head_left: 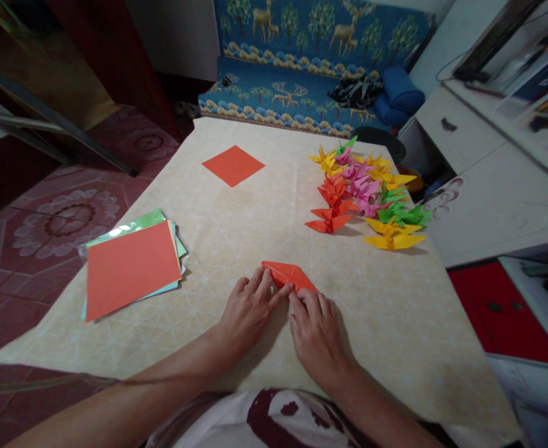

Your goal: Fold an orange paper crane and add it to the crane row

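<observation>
A partly folded orange origami paper [288, 272] lies on the table in front of me, a long pointed shape with crease lines across it. My left hand [250, 305] has its fingertips on the paper's left corner, and its thumb reaches along the near edge. My right hand [316, 330] presses bent fingers on the near right edge, thumb and fingertips close together at the paper. Both hands nearly meet at the middle of that edge, where the fingers cover part of the paper.
A flat orange square sheet [233, 165] lies at the table's far left. Stacked coloured paper [132, 269] with a plastic wrapper is at left. Several folded paper cranes [360, 186] in orange, pink, yellow and green stand at right. Beyond the cloth-covered table [236, 230] is a blue patterned sofa [278, 93].
</observation>
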### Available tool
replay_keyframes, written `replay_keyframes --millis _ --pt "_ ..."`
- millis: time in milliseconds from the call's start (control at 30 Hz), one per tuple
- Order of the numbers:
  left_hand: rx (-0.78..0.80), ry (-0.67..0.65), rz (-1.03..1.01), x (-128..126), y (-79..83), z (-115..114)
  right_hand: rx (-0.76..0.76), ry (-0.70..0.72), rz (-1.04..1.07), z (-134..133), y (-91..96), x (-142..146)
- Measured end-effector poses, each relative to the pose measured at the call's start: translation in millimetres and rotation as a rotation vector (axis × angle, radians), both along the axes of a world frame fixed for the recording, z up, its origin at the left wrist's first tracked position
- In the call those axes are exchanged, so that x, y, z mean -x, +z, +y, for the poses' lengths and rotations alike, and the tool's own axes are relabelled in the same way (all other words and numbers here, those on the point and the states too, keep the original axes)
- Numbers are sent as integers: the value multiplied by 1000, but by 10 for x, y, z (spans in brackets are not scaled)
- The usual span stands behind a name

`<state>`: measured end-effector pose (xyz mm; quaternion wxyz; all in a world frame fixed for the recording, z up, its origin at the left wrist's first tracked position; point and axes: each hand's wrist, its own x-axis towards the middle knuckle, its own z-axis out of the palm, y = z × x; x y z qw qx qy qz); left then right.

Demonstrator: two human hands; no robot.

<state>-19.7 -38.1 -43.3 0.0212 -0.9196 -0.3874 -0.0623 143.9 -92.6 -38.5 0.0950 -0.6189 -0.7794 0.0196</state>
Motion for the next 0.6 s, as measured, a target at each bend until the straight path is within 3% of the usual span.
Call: replay_keyframes --millis 267,600 --pt "0 36 -10 -63 8 -42 12 36 -17 -84 8 -86" --pt "-20 64 44 -105 0 -60 30 -49 -38 -56 -37 -95"
